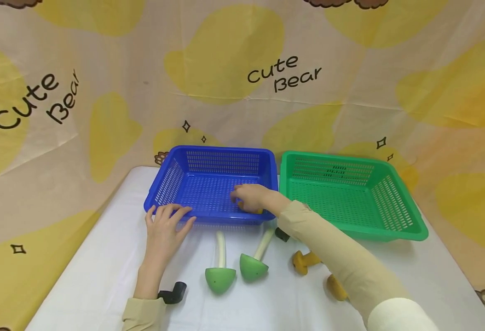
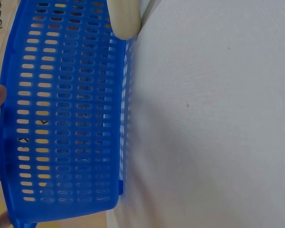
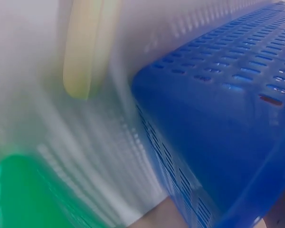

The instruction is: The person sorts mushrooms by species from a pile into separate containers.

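Observation:
My right hand (image 1: 251, 196) reaches into the front right corner of the blue basket (image 1: 209, 217), fingers curled around a yellow-orange mushroom (image 1: 260, 211) mostly hidden beneath it. At the front left rim of that basket, my left hand (image 1: 164, 232) rests its spread fingertips on the edge. The left wrist view shows those fingertips along the rim of the perforated blue wall (image 2: 66, 118). Two green-capped mushrooms (image 1: 220, 279) with pale stems lie in front of the basket. Two more yellow-orange mushrooms (image 1: 300, 263) lie beside the right forearm, partly covered by it.
A green basket (image 1: 408, 232) stands right of the blue one. Near the left wrist is a black elbow-shaped piece (image 1: 178, 293); another black piece (image 1: 282, 234) shows by the right sleeve. A white cloth covers the table (image 1: 101, 271), and a printed curtain (image 1: 226, 55) hangs behind.

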The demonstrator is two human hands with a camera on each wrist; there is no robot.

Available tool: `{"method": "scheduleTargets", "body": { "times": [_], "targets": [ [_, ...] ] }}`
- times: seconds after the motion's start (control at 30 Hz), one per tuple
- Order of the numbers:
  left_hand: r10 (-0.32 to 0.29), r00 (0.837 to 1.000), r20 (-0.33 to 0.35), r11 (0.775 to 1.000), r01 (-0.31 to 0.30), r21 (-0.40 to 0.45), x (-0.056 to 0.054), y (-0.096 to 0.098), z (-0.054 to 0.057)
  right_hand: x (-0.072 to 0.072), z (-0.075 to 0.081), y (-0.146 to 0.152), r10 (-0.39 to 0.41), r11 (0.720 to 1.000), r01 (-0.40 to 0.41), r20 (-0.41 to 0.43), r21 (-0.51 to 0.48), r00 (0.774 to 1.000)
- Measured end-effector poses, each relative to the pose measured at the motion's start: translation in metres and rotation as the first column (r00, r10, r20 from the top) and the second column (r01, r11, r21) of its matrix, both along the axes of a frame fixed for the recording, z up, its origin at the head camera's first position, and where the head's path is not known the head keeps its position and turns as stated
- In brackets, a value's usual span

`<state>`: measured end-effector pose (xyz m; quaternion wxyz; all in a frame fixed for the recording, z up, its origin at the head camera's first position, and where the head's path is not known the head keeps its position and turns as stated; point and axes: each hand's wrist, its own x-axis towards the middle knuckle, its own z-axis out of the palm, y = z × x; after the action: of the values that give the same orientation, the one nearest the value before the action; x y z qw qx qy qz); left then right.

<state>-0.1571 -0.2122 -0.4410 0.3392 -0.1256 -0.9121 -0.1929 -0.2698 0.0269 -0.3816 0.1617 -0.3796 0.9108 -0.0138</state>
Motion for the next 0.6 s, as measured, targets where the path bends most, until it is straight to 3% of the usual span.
{"method": "scheduleTargets", "body": {
  "times": [0.23,0.6],
  "targets": [
    [0.004,1.000,0.006,1.000,-0.004,-0.005,0.000,0.001,0.000,0.009,0.001,0.010,-0.024,0.990,0.030,0.047,-0.137,0.999],
    [0.015,1.000,0.006,1.000,-0.015,-0.018,0.003,0.001,0.001,0.025,0.009,0.029,-0.033,0.961,0.035,0.012,-0.275,0.999]
  ]
}}
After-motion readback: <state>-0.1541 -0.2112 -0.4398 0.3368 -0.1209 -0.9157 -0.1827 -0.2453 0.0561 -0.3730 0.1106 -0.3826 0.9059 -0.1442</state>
